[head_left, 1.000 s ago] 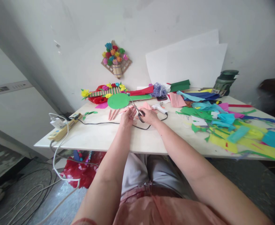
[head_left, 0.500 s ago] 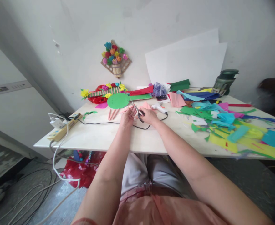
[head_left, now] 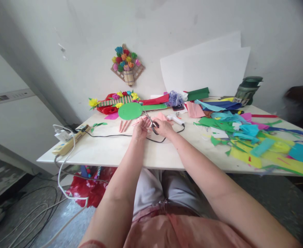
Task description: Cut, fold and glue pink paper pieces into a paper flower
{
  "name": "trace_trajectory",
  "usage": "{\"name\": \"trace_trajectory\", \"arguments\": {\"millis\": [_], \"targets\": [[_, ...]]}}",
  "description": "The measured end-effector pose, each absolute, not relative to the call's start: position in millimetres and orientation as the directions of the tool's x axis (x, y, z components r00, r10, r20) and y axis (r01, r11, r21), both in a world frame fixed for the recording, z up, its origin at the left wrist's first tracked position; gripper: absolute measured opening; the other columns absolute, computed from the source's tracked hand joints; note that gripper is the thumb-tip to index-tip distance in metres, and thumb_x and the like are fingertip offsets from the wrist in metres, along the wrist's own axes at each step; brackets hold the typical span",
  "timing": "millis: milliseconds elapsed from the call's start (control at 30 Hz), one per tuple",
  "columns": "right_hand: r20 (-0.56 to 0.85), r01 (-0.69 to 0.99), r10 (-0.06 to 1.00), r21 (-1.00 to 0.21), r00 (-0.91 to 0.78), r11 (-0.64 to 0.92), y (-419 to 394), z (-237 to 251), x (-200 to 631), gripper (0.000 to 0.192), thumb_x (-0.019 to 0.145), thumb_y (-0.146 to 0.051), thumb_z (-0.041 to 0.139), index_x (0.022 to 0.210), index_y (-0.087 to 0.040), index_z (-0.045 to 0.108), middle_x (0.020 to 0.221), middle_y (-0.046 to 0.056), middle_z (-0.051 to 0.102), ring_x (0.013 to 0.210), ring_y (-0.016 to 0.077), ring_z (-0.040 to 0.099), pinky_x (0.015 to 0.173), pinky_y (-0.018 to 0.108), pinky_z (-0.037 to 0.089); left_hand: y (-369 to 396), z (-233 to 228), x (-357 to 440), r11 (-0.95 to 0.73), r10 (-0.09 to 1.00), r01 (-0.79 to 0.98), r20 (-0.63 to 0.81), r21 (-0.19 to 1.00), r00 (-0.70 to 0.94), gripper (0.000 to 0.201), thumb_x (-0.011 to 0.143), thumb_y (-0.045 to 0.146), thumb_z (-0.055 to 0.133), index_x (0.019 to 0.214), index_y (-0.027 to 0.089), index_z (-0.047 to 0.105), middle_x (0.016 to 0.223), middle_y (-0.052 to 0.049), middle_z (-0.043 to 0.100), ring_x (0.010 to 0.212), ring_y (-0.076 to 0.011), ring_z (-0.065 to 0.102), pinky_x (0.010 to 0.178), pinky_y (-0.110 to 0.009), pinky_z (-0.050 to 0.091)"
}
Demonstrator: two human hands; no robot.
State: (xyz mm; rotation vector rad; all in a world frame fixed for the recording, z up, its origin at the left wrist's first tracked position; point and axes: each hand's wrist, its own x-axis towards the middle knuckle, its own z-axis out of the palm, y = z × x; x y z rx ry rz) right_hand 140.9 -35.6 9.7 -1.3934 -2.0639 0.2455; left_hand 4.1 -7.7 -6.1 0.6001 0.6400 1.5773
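Two forearms extended over the worktop (head_left: 130,155). Right hand (head_left: 164,127): grip closed through black scissors (head_left: 151,123) handles. Left hand (head_left: 140,128): palm up, grip holding pink paper (head_left: 159,116) at the blades.

The near part of the white table (head_left: 120,151), in the lower middle of the frame, is bare. A black cord (head_left: 115,135) crosses it. The right side is crowded with paper scraps (head_left: 257,144) (many colours). A power strip (head_left: 70,143) blocks the left edge.
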Motion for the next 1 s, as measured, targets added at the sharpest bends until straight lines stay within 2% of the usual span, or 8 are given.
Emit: {"name": "trace_trajectory", "arguments": {"millis": [367,600,867,1000], "targets": [[0.386,0.760,0.889,-0.493,-0.245,0.423,-37.0,11.6,141.6,0.037,0.077,-0.048,0.059,0.104,-0.024,0.061,0.091,0.004,0.070,0.082,0.0188,0.063,0.066,0.025,0.040,-3.0,-9.2,2.7,-0.077,0.995,-0.693,0.009,0.717,-0.101,0.023,0.089,0.023,0.047,0.098,0.014,0.066,0.105,-0.011,0.069,0.110,-0.0207,0.059,0.092,-0.030,0.048],[0.398,0.751,0.885,-0.501,-0.242,0.431,-35.3,9.4,141.1,0.034,0.078,-0.045,0.059,0.104,-0.024,0.061,0.090,0.003,0.070,0.081,0.0182,0.062,0.065,0.025,0.039,-4.7,-8.6,2.9,-0.071,0.996,-0.714,0.016,0.696,-0.084,0.022,0.089,0.022,0.047,0.090,0.013,0.067,0.099,-0.010,0.071,0.107,-0.0192,0.062,0.091,-0.028,0.048],[0.399,0.753,0.883,-0.495,-0.245,0.433,-32.7,8.6,140.4,0.028,0.080,-0.039,0.056,0.103,-0.024,0.062,0.089,0.003,0.070,0.079,0.0176,0.062,0.064,0.024,0.038,-9.9,-2.3,4.2,-0.051,0.995,-0.725,-0.030,0.687,-0.099,0.025,0.089,0.022,0.046,0.103,0.013,0.066,0.104,-0.011,0.070,0.109,-0.0195,0.060,0.093,-0.029,0.047],[0.417,0.762,0.874,-0.472,-0.251,0.443,-31.3,7.3,139.7,0.026,0.081,-0.035,0.054,0.101,-0.023,0.063,0.091,0.004,0.070,0.082,0.0183,0.062,0.064,0.024,0.038,-9.7,-2.1,4.3,-0.052,0.995,-0.732,-0.029,0.679,-0.097,0.024,0.089,0.022,0.047,0.100,0.012,0.066,0.101,-0.011,0.071,0.105,-0.0185,0.063,0.091,-0.027,0.048]]}}
